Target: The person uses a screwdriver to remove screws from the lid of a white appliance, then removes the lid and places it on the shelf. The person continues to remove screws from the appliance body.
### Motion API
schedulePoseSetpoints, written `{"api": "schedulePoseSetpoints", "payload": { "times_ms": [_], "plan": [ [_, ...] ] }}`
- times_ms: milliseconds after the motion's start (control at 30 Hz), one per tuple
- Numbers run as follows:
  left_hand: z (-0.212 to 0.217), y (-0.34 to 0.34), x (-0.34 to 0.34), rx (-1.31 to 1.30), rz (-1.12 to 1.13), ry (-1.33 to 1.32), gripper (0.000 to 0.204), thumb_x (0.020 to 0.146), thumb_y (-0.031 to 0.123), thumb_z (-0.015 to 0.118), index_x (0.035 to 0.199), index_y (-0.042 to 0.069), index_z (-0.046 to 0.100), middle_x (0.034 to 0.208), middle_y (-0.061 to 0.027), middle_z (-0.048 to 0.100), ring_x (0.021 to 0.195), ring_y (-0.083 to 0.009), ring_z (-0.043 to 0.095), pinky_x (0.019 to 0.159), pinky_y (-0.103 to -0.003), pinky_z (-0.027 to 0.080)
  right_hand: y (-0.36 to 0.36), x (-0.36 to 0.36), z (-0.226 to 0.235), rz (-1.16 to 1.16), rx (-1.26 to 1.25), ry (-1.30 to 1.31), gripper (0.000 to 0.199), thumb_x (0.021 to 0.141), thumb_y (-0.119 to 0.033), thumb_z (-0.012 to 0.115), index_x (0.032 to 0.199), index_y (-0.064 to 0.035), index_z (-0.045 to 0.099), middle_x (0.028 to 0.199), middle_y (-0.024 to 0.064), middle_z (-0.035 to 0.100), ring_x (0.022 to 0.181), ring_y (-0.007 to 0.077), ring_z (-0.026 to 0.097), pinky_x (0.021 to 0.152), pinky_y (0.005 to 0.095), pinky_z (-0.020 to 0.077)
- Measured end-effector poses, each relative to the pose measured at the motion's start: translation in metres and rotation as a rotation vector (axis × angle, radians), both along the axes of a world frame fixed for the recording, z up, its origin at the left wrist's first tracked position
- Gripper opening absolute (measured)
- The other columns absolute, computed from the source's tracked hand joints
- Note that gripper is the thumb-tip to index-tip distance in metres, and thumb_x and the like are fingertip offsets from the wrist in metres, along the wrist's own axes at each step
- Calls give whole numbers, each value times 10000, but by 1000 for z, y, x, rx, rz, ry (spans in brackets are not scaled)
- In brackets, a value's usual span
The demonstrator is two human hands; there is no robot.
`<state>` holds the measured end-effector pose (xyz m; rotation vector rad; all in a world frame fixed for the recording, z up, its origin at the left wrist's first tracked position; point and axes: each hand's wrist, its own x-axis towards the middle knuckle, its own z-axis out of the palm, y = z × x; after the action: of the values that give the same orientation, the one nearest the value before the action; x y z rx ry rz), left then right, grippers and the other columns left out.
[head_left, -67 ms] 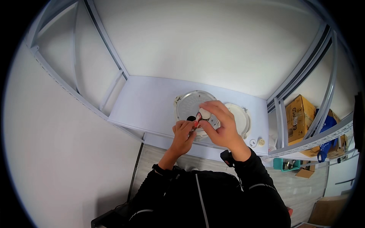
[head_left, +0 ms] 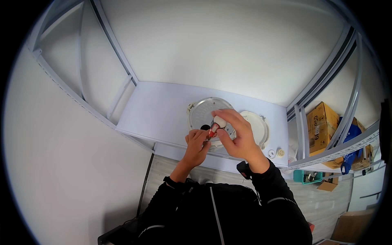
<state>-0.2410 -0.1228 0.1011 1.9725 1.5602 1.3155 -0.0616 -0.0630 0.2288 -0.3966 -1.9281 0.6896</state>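
Observation:
My right hand point(head_left: 239, 136) has its thumb and fingers closed round the pale, round top of a small red and black tool point(head_left: 214, 129) that looks like a screwdriver. My left hand point(head_left: 197, 145) is closed near the tool's lower end, its fingertips by the red part. Both hands are over a round silver metal disc point(head_left: 200, 112) in a pale ring-shaped housing with side clips. A black round spot point(head_left: 205, 127) shows on the disc beside my left fingers. The tool's tip and whatever it touches are hidden by my hands.
Right of the disc lies a round white cover point(head_left: 258, 126) with clips. Two small round pieces, one white point(head_left: 271, 154) and one cream point(head_left: 280, 152), sit at the right front of the white shelf point(head_left: 159, 106). Cardboard boxes point(head_left: 320, 126) and a teal bin point(head_left: 300, 176) stand farther right.
The round top has turned slightly in my right fingers, and more of the tool's red and white side now shows. My left hand has barely moved.

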Motion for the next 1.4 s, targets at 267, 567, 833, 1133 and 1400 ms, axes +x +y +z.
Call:
{"api": "schedulePoseSetpoints", "payload": {
  "times_ms": [267,567,833,1133,1400],
  "plan": [
    [-12,2,-4,2,-19,52,508,905,60,678,1409,109,636,1226,-8,660,1233,-263,508,1054,-458,300,0,4,-2,-24,51,-58,489,850,1,775,1334,-32,711,1327,177,670,1133,326,683,962,392,562],
    [-9,2,-3,39,-16,43,394,896,56,707,1285,90,652,1182,-41,656,1215,-282,515,1042,-451,321,-1,5,1,-40,69,-91,503,849,3,774,1346,-12,699,1302,182,679,1140,336,685,988,405,553],
    [-7,0,-5,54,1,5,349,887,70,731,1231,90,673,1177,-62,660,1191,-300,534,1039,-450,347,7,4,3,28,168,-54,546,841,-1,810,1372,-22,686,1291,167,674,1126,327,684,953,397,560],
    [-1,-1,-3,22,5,-25,343,903,83,732,1243,82,687,1174,-60,682,1204,-307,539,1060,-448,349,4,2,4,73,-3,-24,636,839,-14,829,1445,-30,638,1334,159,638,1158,317,662,939,374,557],
    [-2,1,-2,-1,-3,-19,337,896,71,735,1232,70,697,1145,-51,687,1193,-303,539,1063,-442,346,11,4,-6,32,92,-75,668,882,0,786,1511,-23,562,1424,182,599,1213,325,653,975,397,548]
  ]
}}
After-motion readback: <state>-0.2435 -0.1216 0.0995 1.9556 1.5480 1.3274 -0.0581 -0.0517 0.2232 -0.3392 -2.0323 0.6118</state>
